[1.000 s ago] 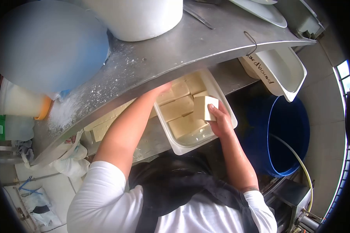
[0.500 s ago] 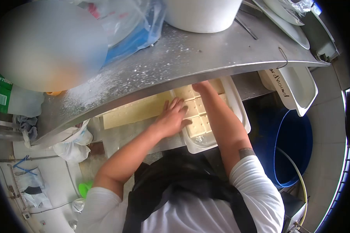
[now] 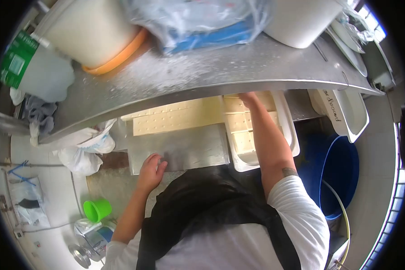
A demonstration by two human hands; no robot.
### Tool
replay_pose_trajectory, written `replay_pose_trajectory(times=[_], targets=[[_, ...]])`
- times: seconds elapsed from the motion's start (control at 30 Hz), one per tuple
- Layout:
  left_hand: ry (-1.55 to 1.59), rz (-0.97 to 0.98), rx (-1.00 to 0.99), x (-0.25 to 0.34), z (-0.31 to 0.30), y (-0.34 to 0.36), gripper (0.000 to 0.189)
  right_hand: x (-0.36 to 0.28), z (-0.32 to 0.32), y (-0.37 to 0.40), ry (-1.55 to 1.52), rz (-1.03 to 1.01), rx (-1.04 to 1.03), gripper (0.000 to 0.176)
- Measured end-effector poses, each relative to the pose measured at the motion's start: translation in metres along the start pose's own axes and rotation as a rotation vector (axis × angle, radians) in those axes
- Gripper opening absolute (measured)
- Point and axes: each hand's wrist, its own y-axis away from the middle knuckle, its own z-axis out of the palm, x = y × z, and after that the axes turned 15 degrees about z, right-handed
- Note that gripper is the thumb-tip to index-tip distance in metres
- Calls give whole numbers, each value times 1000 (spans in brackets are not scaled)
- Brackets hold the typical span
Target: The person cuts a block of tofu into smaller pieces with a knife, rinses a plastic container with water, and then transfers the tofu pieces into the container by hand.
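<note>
Withdrawn from the tub [image 3: 290, 131], our left hand [image 3: 150, 170] rested open and empty on the tray [image 3: 184, 150] edge, while our right hand [image 3: 248, 96] reached over the tofu [image 3: 239, 122] in that tub beneath the shelf [image 3: 202, 76], its grip hidden from us; a blind grab there, we judged, could crumble a block.

A steel shelf [image 3: 220, 74] curves across the upper view, dusted with white grains [image 3: 162, 78]. From its left end it carries a bottle with a green label [image 3: 20, 60], a cream bucket with an orange rim [image 3: 87, 31], a clear plastic bag with blue contents [image 3: 202, 22], a white tub [image 3: 301, 18] and white plates [image 3: 342, 47]. Beneath it, a steel bench [image 3: 301, 105] holds a flat metal sheet [image 3: 184, 150] at its near edge. A pale dimpled slab [image 3: 175, 119] lies behind the sheet, and a white tray [image 3: 289, 130] of pale blocks [image 3: 243, 141] sits against the sheet's right side.
</note>
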Motion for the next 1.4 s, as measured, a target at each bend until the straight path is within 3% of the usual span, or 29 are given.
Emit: replay_pose_trajectory(times=[0.03,0.1,0.13,0.2,0.27,0.4,0.47,0.53,0.6,0.67,0.73,0.87,0.97,1.03,1.07,1.1,1.13,1.17,1.2,1.23,1.27,1.4], targets=[[-3,7,26,-7,1,3,43,-13,7,5,0,-5,-27,52],[-21,-25,68,-14,-3,14,43,-31,14,10,407,-5,0,48],[-10,-7,52,-15,-5,13,43,-17,19,-3,406,-18,-33,48],[-3,-5,51,-16,-7,12,43,27,26,-42,498,-294,145,46],[14,40,75,-18,-8,11,41,26,29,-39,454,-256,131,61],[52,7,91,-18,-16,16,41,25,34,-33,440,-186,122,63],[68,33,87,-25,-10,19,41,31,31,-37,530,-190,129,66],[41,46,50,-30,-1,24,41,35,28,-39,752,-35,143,68],[-24,53,33,-32,-9,21,41,31,37,-34,511,-225,159,69],[63,74,41,-23,-10,20,39,20,46,-30,393,-164,216,68],[38,65,54,-25,-3,19,37,22,38,-34,408,-77,159,66],[89,93,66,-18,-11,15,34,26,22,-47,664,-201,165,61],[91,69,17,-16,-4,13,35,89,6,-78,679,-310,269,50],[86,70,-17,-14,2,9,36,105,-2,-90,760,-251,341,46],[54,49,-37,-14,5,9,36,157,-17,-132,944,-428,408,42],[44,76,-19,-16,6,10,38,89,-6,-67,684,-338,379,40],[33,99,0,-18,6,11,39,55,-1,-32,833,-98,359,41],[59,144,-30,-17,6,10,39,47,9,-17,535,-255,357,39],[73,100,-4,-16,3,12,41,13,12,14,694,-251,245,39],[81,47,25,-14,4,14,42,-13,21,45,934,-87,158,45],[87,70,10,-15,5,14,42,10,24,40,1111,-127,143,51],[112,11,-102,-14,4,14,44,36,17,48,1058,-199,154,52]])
